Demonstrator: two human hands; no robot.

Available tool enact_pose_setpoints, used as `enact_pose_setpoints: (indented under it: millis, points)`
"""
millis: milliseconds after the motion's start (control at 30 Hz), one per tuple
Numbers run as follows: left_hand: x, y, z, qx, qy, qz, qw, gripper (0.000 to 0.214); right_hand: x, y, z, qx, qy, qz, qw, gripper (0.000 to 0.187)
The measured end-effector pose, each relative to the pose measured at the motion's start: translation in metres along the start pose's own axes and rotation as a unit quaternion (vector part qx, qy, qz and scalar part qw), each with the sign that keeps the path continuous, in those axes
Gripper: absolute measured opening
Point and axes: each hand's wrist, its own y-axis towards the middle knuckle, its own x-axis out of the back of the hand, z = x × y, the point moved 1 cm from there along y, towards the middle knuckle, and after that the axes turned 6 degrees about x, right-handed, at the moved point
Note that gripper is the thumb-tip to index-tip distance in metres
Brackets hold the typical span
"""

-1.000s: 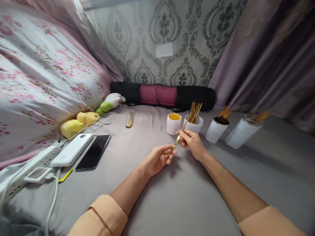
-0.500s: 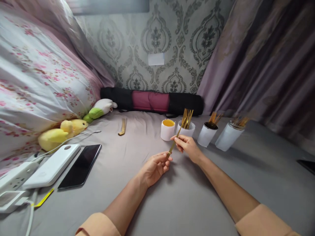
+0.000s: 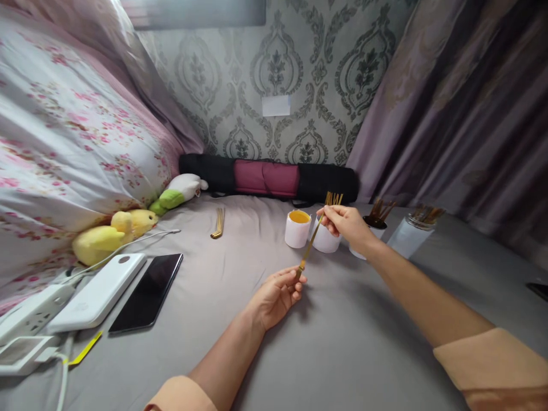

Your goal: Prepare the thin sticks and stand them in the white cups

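Note:
My left hand (image 3: 280, 297) pinches the lower end of a thin, flat gold strip (image 3: 311, 244). Higher up, the fingers of my right hand (image 3: 347, 222) are closed on the strip's upper end, so it slants up to the right between both hands. Behind my right hand stands a white cup (image 3: 326, 242) with several gold strips (image 3: 334, 198) poking out, partly hidden by the hand. To its left is a smaller white cup (image 3: 297, 233) with a yellow inside. A small bundle of bent gold strips (image 3: 218, 221) lies on the grey sheet.
Two more white-wrapped containers stand at right: a dark-mouthed cup (image 3: 377, 229) and a taller jar (image 3: 406, 237), both with strips. At left lie a phone (image 3: 148, 294), a power bank (image 3: 100, 294), a power strip (image 3: 36, 311) and plush toys (image 3: 98, 242). A black-and-maroon roll (image 3: 268, 178) lies behind.
My right hand has moved up and right along the strip, away from my left hand, and now covers part of the white cup. The view has shifted slightly left.

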Motion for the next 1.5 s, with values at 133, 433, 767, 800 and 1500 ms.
enact_pose_setpoints:
  millis: [133, 433, 767, 800, 1500]
  points:
    - [0.002, 0.001, 0.000, -0.004, -0.011, 0.006, 1.000, 0.021, 0.001, 0.007, 0.007, 0.001, -0.030, -0.005, 1.000, 0.027]
    - [0.005, 0.001, -0.002, -0.004, -0.039, -0.008, 0.999, 0.021, 0.001, 0.018, 0.015, -0.028, -0.019, 0.007, 0.999, 0.024]
    - [0.007, -0.003, -0.006, 0.018, -0.075, 0.001, 0.997, 0.024, 0.020, 0.047, 0.064, 0.006, -0.071, -0.025, 0.997, 0.020]
    - [0.008, -0.003, -0.007, 0.020, -0.083, 0.006, 0.996, 0.024, 0.023, 0.052, 0.070, 0.011, -0.079, -0.030, 0.996, 0.020]
    - [0.015, -0.009, -0.007, -0.009, -0.193, -0.002, 0.981, 0.019, 0.012, 0.112, 0.037, 0.104, -0.270, 0.017, 0.957, 0.023]
